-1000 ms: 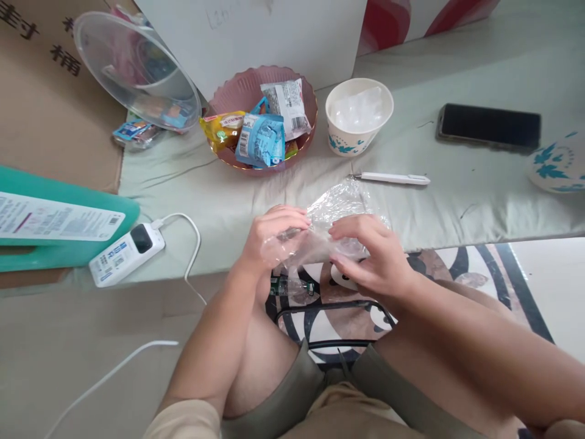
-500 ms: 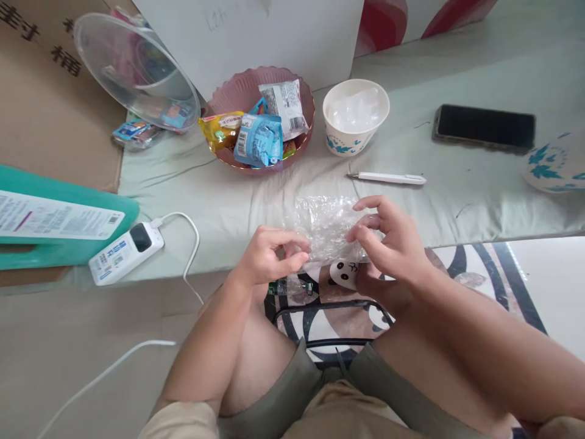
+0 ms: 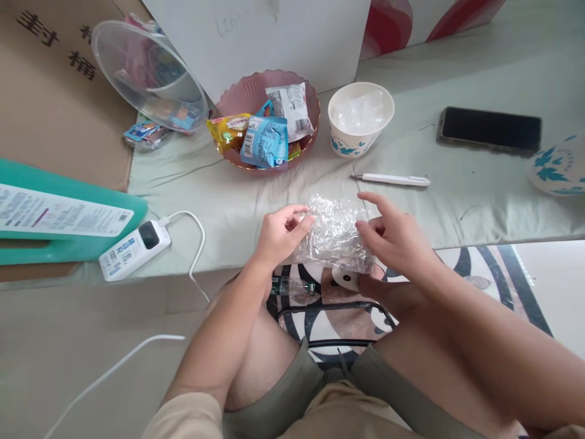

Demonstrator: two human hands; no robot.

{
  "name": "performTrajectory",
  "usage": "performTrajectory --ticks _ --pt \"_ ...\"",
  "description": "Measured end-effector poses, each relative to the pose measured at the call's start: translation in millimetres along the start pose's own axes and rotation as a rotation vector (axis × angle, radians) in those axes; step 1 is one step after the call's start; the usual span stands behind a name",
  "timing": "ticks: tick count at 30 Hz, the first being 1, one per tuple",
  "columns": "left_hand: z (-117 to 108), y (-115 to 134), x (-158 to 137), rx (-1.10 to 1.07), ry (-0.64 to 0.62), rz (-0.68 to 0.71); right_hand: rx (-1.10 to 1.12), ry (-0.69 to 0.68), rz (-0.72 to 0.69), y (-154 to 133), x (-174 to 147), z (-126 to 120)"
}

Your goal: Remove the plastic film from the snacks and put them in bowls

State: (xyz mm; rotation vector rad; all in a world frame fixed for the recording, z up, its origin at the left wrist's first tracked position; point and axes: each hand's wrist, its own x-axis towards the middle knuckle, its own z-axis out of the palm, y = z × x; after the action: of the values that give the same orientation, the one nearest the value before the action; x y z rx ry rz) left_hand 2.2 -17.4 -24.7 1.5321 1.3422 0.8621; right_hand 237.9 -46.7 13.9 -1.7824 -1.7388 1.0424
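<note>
A crinkled sheet of clear plastic wrap (image 3: 336,231), perhaps a flat bag, lies at the front edge of the cloth-covered surface, its lower part over the edge. My left hand (image 3: 284,233) pinches its left side between thumb and fingers. On the right side, my right hand (image 3: 395,235) grips the plastic with the thumb against curled fingers, the index finger stretched out above. Just beyond the plastic lies a white pen-like cutter (image 3: 390,179). Behind that stands a paper cup (image 3: 361,119) with crumpled clear plastic inside.
A pink scalloped bowl (image 3: 237,94) holds wrapped snacks. At right are a black phone (image 3: 491,129) and another leaf-patterned cup (image 3: 560,166). On the left stand a green jug (image 3: 68,213), a white power bank (image 3: 134,250) with a cable, and a clear plastic tub (image 3: 150,76).
The plastic is spread flatter and wider between my hands. My left hand has shifted up and now pinches its edge; my right fingers have closed in on the right side.
</note>
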Motion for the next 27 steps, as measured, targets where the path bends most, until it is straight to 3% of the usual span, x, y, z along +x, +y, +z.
performTrajectory --ticks 4,7,9,12,14,18,20,23,27 --pt "-3.4 2.9 -2.2 -0.254 -0.182 -0.015 0.16 0.175 -0.03 5.8 0.4 3.1" --pt "-4.7 3.5 -6.2 -0.26 -0.243 0.016 0.269 0.305 -0.04 8.0 1.2 2.6" --pt "-4.1 2.7 -8.6 -0.187 -0.237 0.058 0.262 0.321 -0.026 7.3 0.2 -0.5" --pt "-2.2 -0.4 -9.3 -0.045 -0.233 0.18 0.112 0.241 0.023 3.6 -2.4 -6.8" --pt "-1.2 -3.1 -7.2 0.077 -0.167 0.288 0.011 0.179 0.04 0.8 -3.2 -9.3" --pt "-0.9 -2.4 -3.2 0.414 0.222 0.584 -0.224 0.072 0.069 -0.1 -0.2 -6.3" --pt "-0.7 3.6 -5.6 0.47 0.298 0.725 -0.364 0.013 0.097 2.8 1.9 -3.1" --pt "4.0 14.4 -14.8 0.444 0.147 0.83 -0.493 0.035 0.065 8.7 2.4 -1.6" --pt "16.4 17.4 -24.3 0.564 -0.044 0.796 -0.528 0.397 -0.264 10.0 -2.7 -5.0"
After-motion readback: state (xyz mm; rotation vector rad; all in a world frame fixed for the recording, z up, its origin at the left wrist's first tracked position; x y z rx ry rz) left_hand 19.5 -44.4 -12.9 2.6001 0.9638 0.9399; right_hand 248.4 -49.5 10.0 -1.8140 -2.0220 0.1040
